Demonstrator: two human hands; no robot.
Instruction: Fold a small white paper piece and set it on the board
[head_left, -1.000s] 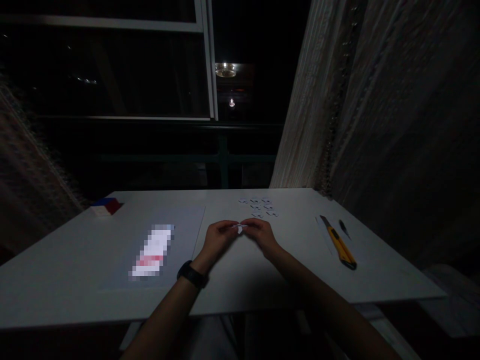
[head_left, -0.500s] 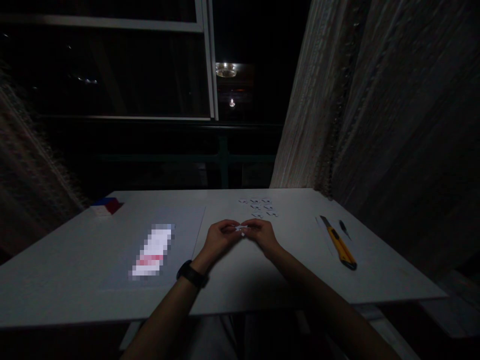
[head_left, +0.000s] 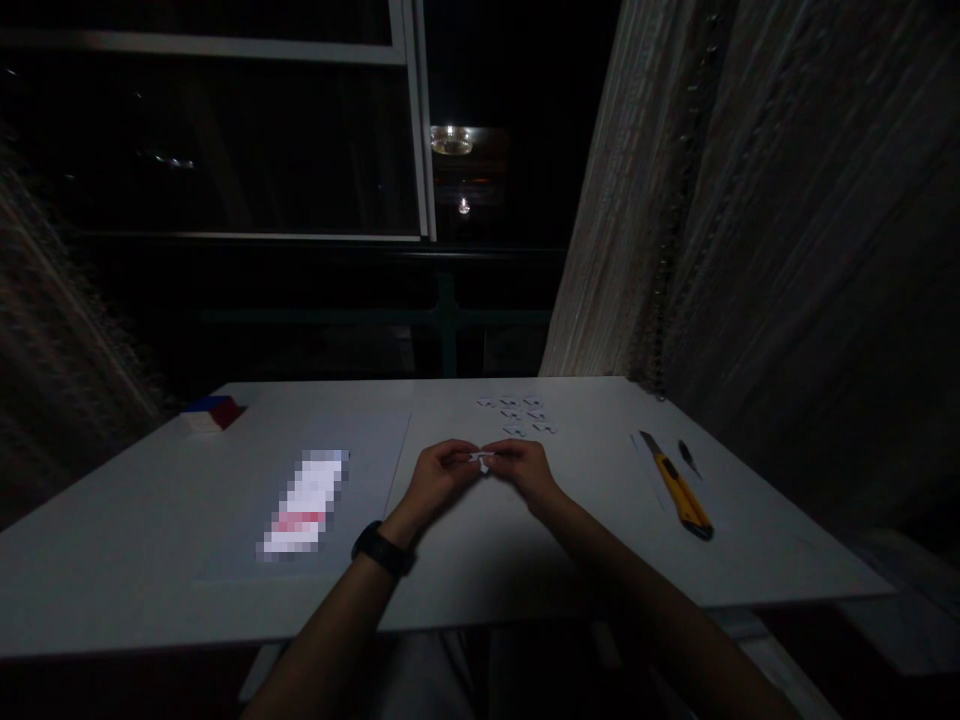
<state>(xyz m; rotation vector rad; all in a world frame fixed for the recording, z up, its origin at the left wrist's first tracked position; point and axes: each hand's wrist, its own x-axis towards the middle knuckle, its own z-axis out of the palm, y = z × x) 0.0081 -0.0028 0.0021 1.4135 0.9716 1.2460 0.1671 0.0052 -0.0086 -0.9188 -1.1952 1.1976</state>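
Both hands meet over the middle of the white table [head_left: 450, 590], fingertips pinched together on a small white piece [head_left: 484, 463] that looks like cut paper. My left hand [head_left: 442, 473], with a dark watch [head_left: 384, 549] at its wrist, grips the piece from the left side. From the right, my right hand [head_left: 523, 470] grips the same piece. A narrow bit of it hangs down between the fingertips; its full shape is hidden. Just beyond the hands lie several small white pieces [head_left: 512, 413] with dark marks, set in rough rows.
A yellow utility knife [head_left: 681, 490] lies at the right, blade toward the far side, beside a small dark pointed tool [head_left: 688, 458]. At the left, a blurred-out bright phone-like screen [head_left: 304, 505] rests on a large pale sheet [head_left: 375, 470]. A red, white and blue cube [head_left: 211, 413] stands far left.
The white piece has turned slightly between the fingertips, and its hanging bit shows longer and more whole. Both hands stay almost where they were.
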